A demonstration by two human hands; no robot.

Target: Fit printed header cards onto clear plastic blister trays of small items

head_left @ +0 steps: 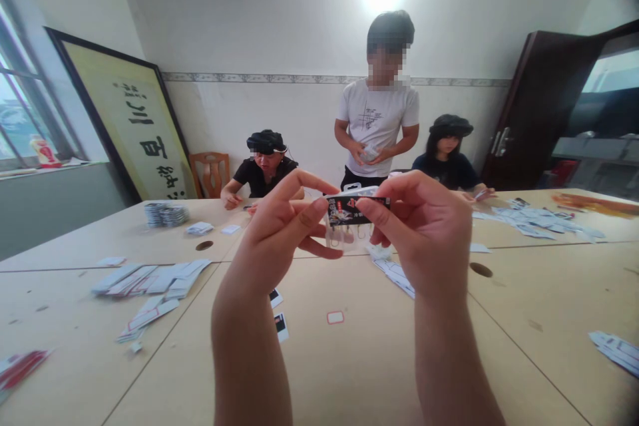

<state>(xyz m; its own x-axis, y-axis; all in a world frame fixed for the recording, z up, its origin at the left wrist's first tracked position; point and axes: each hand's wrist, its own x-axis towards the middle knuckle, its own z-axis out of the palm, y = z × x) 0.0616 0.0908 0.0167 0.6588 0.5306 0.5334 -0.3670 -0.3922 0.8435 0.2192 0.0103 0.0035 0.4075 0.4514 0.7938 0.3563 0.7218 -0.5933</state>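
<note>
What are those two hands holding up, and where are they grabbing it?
A small clear packet with a dark printed card. The left hand pinches its left end, the right hand its right end.

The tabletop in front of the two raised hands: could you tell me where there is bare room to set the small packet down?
Bare table lies between the forearms, bordered by the red-edged label and two dark cards. More lies right of the round hole. Crowded: card heap at left, strip under the right hand.

1. Packet (355, 212): black printed card with red and white marks, clear pouch below.
2. Surface (349, 373): pale beige.
3. Scattered cards (154, 279): white, some red-edged.
4. Door (539, 100): dark brown.
</note>
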